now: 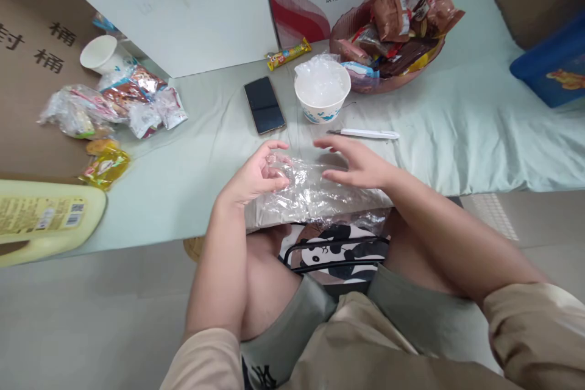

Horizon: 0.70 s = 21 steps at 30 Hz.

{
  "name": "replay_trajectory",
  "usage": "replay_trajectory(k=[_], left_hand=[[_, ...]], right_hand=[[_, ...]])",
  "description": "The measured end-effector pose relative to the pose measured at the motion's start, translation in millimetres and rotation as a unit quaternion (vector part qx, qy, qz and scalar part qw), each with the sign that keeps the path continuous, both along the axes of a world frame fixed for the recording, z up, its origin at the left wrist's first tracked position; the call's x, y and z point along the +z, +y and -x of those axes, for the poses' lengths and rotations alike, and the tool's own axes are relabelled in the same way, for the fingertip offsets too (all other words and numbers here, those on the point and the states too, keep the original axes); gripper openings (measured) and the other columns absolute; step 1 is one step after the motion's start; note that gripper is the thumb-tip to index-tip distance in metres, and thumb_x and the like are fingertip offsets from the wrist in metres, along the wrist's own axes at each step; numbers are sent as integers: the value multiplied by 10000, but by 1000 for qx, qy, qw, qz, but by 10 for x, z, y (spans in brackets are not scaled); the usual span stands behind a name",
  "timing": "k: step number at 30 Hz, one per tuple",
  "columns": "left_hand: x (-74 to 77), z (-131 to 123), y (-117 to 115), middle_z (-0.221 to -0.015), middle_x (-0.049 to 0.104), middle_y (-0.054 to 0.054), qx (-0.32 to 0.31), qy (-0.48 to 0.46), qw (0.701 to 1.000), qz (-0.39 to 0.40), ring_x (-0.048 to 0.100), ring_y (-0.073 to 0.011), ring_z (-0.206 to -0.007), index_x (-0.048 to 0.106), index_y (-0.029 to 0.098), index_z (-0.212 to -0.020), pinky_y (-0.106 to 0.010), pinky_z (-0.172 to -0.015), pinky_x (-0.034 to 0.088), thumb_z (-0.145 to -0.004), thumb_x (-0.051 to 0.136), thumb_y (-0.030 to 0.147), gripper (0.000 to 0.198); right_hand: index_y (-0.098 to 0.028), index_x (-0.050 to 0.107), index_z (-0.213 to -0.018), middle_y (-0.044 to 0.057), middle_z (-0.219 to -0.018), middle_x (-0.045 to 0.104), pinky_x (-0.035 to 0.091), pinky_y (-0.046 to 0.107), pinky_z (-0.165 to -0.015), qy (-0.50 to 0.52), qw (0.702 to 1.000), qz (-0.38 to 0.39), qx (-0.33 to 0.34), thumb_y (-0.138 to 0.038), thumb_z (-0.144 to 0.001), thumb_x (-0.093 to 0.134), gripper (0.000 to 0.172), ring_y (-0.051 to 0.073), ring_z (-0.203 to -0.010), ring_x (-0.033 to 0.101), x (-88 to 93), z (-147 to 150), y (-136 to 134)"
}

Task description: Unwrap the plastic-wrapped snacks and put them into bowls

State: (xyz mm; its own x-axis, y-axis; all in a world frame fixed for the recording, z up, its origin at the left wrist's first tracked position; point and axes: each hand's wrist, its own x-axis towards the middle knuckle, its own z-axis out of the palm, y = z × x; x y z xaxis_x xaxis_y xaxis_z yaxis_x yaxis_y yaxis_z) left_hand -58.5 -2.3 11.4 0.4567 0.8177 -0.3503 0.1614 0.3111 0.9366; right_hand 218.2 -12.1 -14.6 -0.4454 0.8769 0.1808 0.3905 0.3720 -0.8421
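A crinkled sheet of clear plastic film point(311, 192) lies along the near edge of the cloth-covered table, hanging slightly over it above my lap. At its left side, my left hand point(262, 173) has curled fingers with a gap between thumb and forefinger, and nothing shows gripped in it. Over the film's right part is my right hand point(359, 161), its fingers stretched out and apart from the thumb. Just beyond it rests a white-handled craft knife point(368, 133). Farther back stands a paper cup point(322, 106) with crumpled clear plastic inside, beside a dark-screened phone point(264, 105).
At the back right, a pinkish bowl point(388, 84) holds several wrapped snacks, near a yellow snack stick point(289, 53). Packaged snacks point(132, 88) and another paper cup point(103, 56) are at left, behind a yellow jug point(94, 213). Boxes line the back.
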Motion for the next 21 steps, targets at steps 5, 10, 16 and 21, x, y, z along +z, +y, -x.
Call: replay_trajectory(k=[5,10,16,21], left_hand=[[47,-42,38,-1011,715,-20,36,-60,998,7,659,-104,-531,522,301,-1247,-184,-446,460,-556,930,206,808],[-4,-99,114,-1093,748,-79,284,-118,951,19,743,-162,-742,597,243,-1156,-200,-514,514,-766,795,525,520],[-169,-405,-29,-1039,782,-118,110,-112,985,77,774,-247,-900,701,170,-1062,-327,-737,621,-742,833,454,448],[-183,-382,19,-566,663,28,116,39,992,-2,649,-153,-443,679,202,-1054,-212,-426,464,-850,735,340,253]], right_hand=[[-191,668,-884,-14,-663,672,457,268,-597,1,959,215,183,-371,-854,683,183,125,-587,569,89,102,29],[-219,531,-803,-36,-585,603,363,233,-431,135,952,265,66,-485,-917,646,312,81,-439,467,120,88,-105],[-238,505,-889,-31,-581,612,363,241,-390,188,942,266,-85,-570,-907,670,372,98,-407,492,39,207,-92],[-201,603,-1083,-39,-544,596,375,236,-410,175,932,310,-72,-523,-900,682,379,113,-425,530,31,148,-79]])
